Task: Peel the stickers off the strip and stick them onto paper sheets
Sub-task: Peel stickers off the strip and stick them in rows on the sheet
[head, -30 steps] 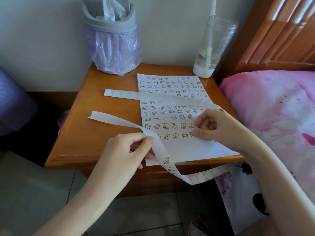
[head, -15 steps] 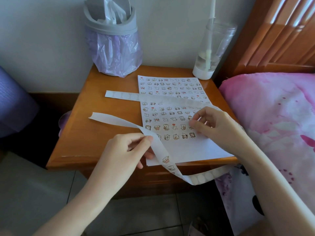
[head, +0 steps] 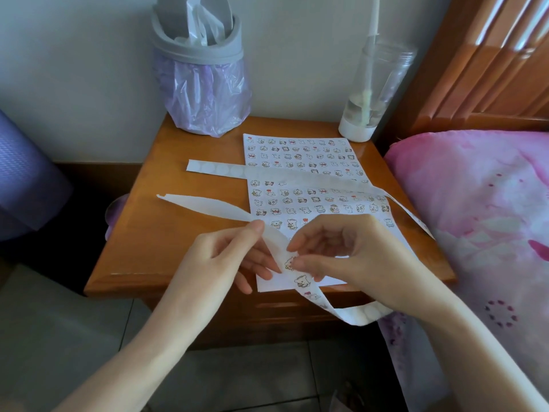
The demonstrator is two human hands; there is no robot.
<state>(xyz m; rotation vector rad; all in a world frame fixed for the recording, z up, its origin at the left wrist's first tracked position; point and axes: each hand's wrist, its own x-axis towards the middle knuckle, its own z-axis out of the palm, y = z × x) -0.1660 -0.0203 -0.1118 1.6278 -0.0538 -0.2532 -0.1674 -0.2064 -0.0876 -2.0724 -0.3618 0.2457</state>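
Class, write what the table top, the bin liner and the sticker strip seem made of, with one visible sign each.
The table top looks like varnished wood: orange-brown, glossy reflections. The bin liner is thin translucent purple plastic film, crinkled and shiny. The strip seems white coated paper, bending softly; coating uncertain.

Both forearms enter from the lower edge, bare, converging toward centre. Left hand (head: 225, 257): palm turned inward, thumb extended on top and fingers (head: 258, 270) beneath, pinching the strip (head: 214, 206) between them. Right hand (head: 353, 251): back of hand up, wrist slightly bent, all fingers curled inward. Its thumb and forefinger tips meet at a sticker (head: 289, 263) on the strip, just beside the left fingers; they appear to pinch its edge, though the contact is too small to confirm. The two hands are almost touching.
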